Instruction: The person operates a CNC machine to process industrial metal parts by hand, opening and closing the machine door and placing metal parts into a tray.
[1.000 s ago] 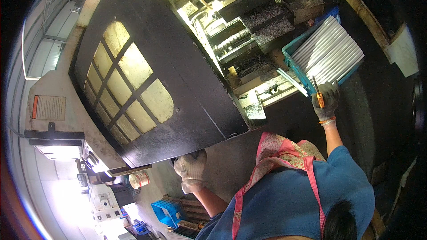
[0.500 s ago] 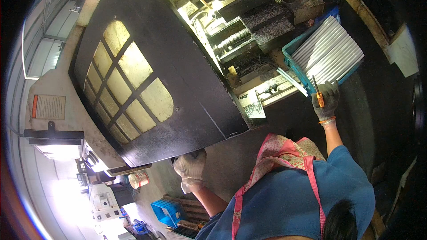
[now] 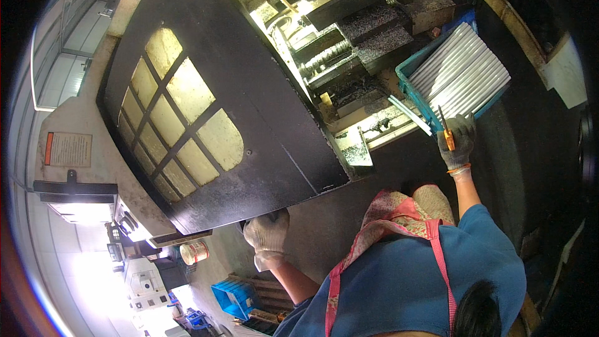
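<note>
My left hand, in a pale work glove, is closed at the near edge of the large dark machine door, its fingertips partly hidden there. In my right hand, gloved in grey, is a screwdriver with an orange-yellow handle, its thin dark shank pointing away from me. The right hand is at the near edge of a teal crate full of silvery metal rods. Alongside the crate's left side, a few separate rods lie at a slant.
Beyond the door, the lit machine interior is strewn with metal chips. A blue crate stands by a wooden pallet at lower left, with a pale tub farther back. A floral apron covers my lap.
Both hands stay in place, the screwdriver still in the right. Below, the apron has shifted and a patterned knee now shows at its right side.
</note>
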The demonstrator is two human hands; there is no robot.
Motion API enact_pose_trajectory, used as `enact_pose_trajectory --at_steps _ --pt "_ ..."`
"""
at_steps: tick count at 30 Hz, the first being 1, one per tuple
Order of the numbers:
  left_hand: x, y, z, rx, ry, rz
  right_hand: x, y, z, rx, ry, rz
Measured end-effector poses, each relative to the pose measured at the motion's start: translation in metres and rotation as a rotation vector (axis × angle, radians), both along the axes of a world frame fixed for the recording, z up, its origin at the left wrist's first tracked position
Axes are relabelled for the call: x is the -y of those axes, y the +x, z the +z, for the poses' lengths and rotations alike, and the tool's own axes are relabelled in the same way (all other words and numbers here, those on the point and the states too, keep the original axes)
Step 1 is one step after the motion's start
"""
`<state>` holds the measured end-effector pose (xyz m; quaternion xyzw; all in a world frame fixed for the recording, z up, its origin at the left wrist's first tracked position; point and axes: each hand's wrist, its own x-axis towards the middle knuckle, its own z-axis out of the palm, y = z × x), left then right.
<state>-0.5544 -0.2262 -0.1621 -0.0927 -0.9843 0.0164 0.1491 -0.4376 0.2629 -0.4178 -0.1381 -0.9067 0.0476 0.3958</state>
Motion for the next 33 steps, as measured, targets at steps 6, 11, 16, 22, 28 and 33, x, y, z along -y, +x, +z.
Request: enact_pose_trajectory --at_steps 6,11,16,22,28,33 --pt "-0.001 0.002 0.001 -0.002 0.04 -0.007 0.005 -0.003 0.014 -0.039 -0.035 -0.037" --pt "-0.003 0.002 0.005 0.038 0.077 0.005 0.002 -0.002 0.005 -0.045 -0.037 0.012" --pt "-0.004 0.003 0.006 0.066 0.081 0.049 -0.003 0.002 -0.006 -0.018 -0.019 0.037" --pt "-0.002 0.002 0.002 0.05 0.067 0.075 0.0 -0.001 -0.001 -0.016 -0.019 0.015" --pt "-0.002 0.001 0.002 0.093 0.061 0.092 0.008 -0.006 0.028 -0.129 -0.004 0.017" --pt "-0.003 0.003 0.005 0.066 0.093 0.058 0.01 -0.008 0.039 -0.109 0.031 0.009"
